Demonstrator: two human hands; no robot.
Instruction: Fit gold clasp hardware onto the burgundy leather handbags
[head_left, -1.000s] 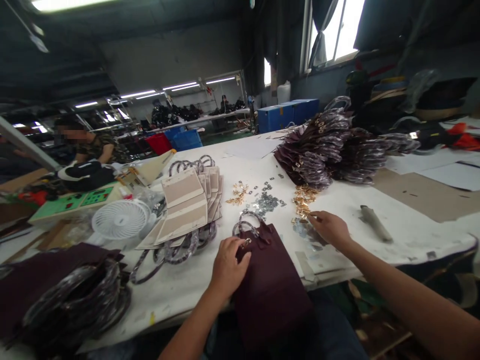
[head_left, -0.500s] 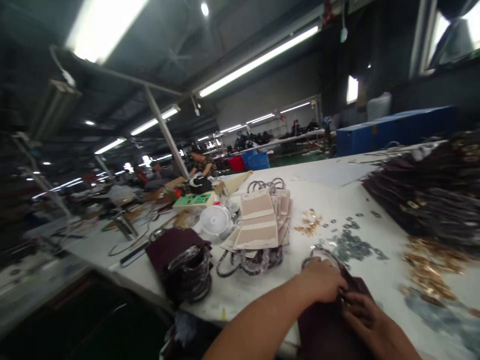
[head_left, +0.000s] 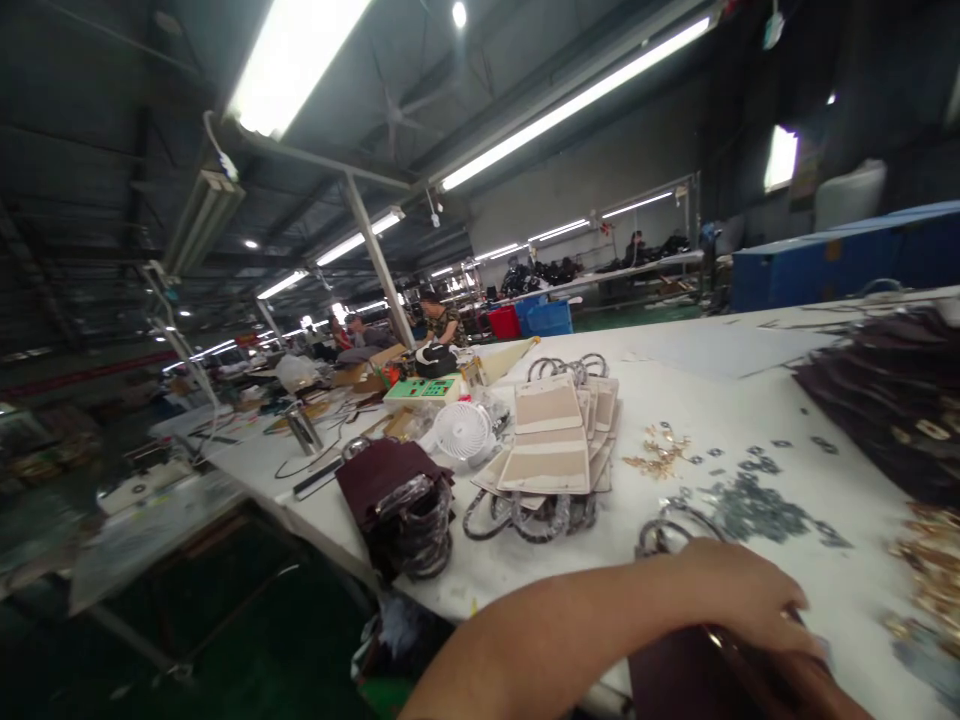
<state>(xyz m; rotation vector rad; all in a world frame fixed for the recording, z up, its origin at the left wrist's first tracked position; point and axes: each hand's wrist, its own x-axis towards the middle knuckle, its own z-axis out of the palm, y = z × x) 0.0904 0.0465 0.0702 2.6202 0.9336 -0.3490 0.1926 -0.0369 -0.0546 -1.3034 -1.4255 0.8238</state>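
My left hand [head_left: 739, 595] lies palm down at the lower right, its forearm crossing the bottom of the view. Its fingers curl over the top edge of a dark maroon bag [head_left: 671, 675] at the table's near edge. A plastic-wrapped ring handle [head_left: 664, 530] of the bag shows just beyond the hand. Only a sliver of my right hand [head_left: 814, 690] shows under the left one, with its fingers hidden. Grey washers [head_left: 750, 505] and small gold fittings [head_left: 660, 450] lie scattered on the white table [head_left: 750, 400] just past the hands.
A fanned stack of beige cards with ring handles [head_left: 551, 445], a small white fan [head_left: 461, 430] and a stack of maroon bags [head_left: 397, 495] sit to the left. A dark pile of wrapped handles [head_left: 892, 400] and more gold fittings [head_left: 930, 570] are on the right. People work at far tables [head_left: 439, 318].
The view has swung up and left. My right hand left the gold fittings and came in to the bag under my left hand. The left hand stays on the bag's top.
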